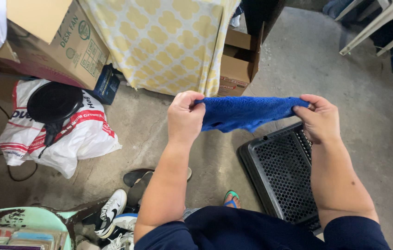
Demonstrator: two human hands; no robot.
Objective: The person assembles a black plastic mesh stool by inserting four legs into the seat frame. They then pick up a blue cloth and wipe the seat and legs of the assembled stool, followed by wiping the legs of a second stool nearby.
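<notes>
A blue cloth [247, 112] is stretched out flat between my two hands, above the concrete floor. My left hand [185, 116] pinches its left end with the fingers curled over the edge. My right hand [319, 118] grips the right end the same way. The cloth sags a little in the middle. Below my right forearm stands a black perforated plastic crate [279, 171] on the floor.
A white printed sack [73, 139] with a black round object [53, 103] on it lies at left. Cardboard boxes [66, 44] and a yellow patterned cloth [164, 41] stand behind. Shoes and a sandal [134, 183] lie near my foot. White chair legs [372, 25] are at top right.
</notes>
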